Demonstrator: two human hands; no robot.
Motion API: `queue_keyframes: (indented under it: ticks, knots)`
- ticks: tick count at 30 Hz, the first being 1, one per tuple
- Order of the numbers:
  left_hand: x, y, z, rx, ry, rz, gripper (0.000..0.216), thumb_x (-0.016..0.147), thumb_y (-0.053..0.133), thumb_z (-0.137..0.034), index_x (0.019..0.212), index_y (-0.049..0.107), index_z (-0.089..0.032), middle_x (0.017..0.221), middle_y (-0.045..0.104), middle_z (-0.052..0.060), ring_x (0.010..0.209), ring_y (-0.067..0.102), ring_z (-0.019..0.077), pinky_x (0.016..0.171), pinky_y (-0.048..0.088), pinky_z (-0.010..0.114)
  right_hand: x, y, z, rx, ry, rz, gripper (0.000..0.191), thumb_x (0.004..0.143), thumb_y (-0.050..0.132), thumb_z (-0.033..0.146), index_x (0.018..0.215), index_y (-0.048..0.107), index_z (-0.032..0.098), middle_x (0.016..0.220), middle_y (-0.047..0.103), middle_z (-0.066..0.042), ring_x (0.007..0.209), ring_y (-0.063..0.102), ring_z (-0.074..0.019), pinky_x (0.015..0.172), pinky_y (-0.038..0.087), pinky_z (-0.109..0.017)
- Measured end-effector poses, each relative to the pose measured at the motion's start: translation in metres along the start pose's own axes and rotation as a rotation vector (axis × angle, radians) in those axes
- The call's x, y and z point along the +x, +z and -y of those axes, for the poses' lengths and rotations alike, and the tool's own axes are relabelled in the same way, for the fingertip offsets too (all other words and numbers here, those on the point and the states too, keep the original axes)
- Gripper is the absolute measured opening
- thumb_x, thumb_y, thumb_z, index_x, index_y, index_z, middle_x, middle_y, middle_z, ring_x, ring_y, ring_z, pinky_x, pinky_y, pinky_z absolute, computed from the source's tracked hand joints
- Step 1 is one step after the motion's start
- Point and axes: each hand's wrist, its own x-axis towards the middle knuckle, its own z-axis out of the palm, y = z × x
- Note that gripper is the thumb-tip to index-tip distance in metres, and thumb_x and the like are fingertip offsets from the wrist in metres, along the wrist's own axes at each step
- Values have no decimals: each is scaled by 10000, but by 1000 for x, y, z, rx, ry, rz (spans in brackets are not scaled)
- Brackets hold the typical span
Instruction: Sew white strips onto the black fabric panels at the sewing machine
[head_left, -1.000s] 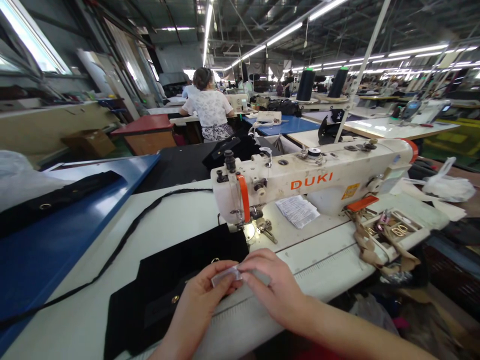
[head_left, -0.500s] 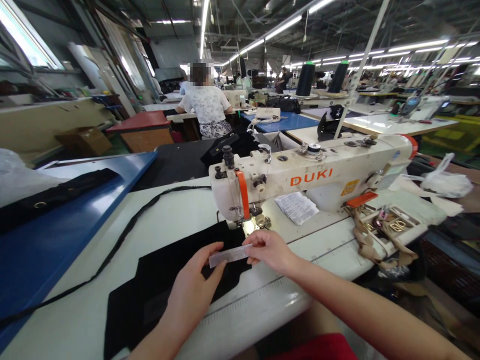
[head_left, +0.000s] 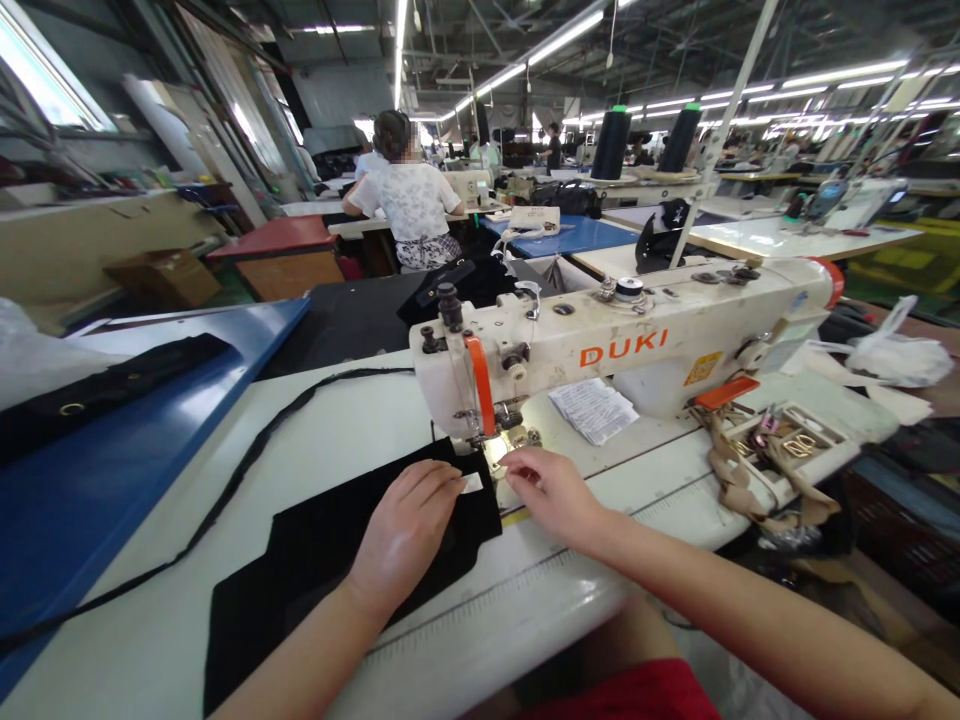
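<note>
My left hand (head_left: 407,528) is over a black fabric piece (head_left: 319,535), its fingers pinched on a small white label (head_left: 472,483). Only the label's right end shows past the fingertips; the rest is hidden. Beside the needle area of the white sewing machine (head_left: 547,345), my right hand (head_left: 553,497) is closed in a pinch. Whether anything thin is between those fingertips I cannot make out. The fabric lies flat on the machine bed, its right edge close to the presser foot.
A stack of printed white labels (head_left: 595,410) lies under the machine arm. To the right, a parts tray (head_left: 806,440) holds metal rings, with tan straps (head_left: 731,475) over its edge. A black cord (head_left: 247,480) crosses the table. Another person (head_left: 420,205) sits farther back.
The clear-looking white strip stretched between both hands is now mostly covered by my left fingers. My right hand has let go of its end and moved slightly right.
</note>
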Motion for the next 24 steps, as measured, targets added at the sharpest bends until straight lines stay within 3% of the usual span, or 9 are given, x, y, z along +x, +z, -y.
queue_keyframes:
  ticks: [3,6,10,18,24]
  knots:
    - [3,8,4,-7,3,-4,189,928,490,-134,964,675,-138,980,698,87,966,609,222,877,522,396,-15,-3,-1,-342,-321,105,211,895,526,106,1048,665,151,964,663,-87,934,582,-209,859,485,-345]
    - [4,14,5,-45,44,128,201,929,470,-127,956,667,-149,965,694,78,907,616,207,828,529,372,-22,-1,-1,-568,-473,202,207,917,523,140,1072,661,135,938,634,-93,921,532,-224,844,474,-343]
    - [2,13,6,-38,103,290,198,905,467,-82,970,646,-134,976,690,80,892,632,206,826,527,359,-22,0,-2,-659,-508,234,218,938,498,151,1094,650,131,942,607,-86,912,502,-216,835,461,-327]
    - [11,3,3,34,182,389,279,899,449,-52,1107,604,-156,971,685,61,890,643,203,811,515,352,-22,-1,-3,-646,-509,240,233,957,463,156,1098,647,132,942,594,-86,921,483,-214,834,445,-326]
    - [8,11,5,-6,180,274,250,930,408,-76,998,641,-134,954,698,72,918,650,195,864,528,350,-22,-1,-4,-626,-513,224,239,954,461,151,1099,650,127,926,588,-86,905,476,-212,823,443,-324]
